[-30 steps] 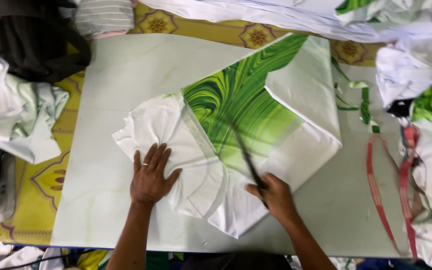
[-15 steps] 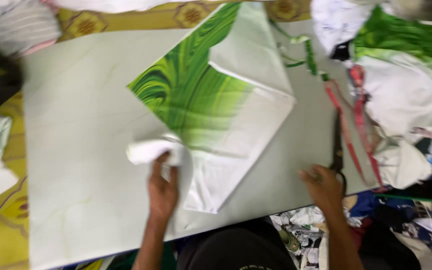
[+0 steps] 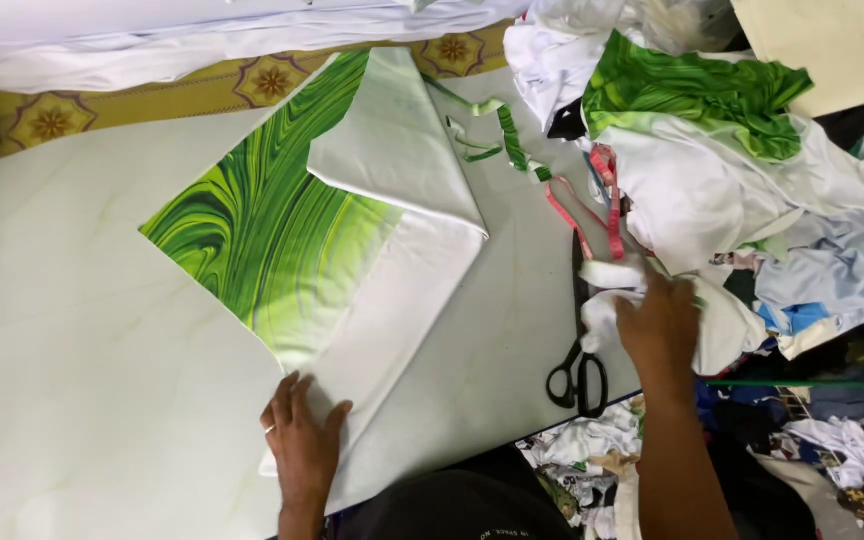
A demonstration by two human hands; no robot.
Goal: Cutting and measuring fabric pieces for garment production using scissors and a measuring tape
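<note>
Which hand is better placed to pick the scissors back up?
Right, probably. The right hand is at the white scrap beside the black scissors, whose handles lie just below it. The left hand lies flat on the green-and-white fabric, pinning its near corner, well away.

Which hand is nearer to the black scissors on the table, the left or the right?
The right. The right hand grips white cloth just right of the scissors, beside their blades. The left hand lies flat on the folded green and white fabric, well to their left.
</note>
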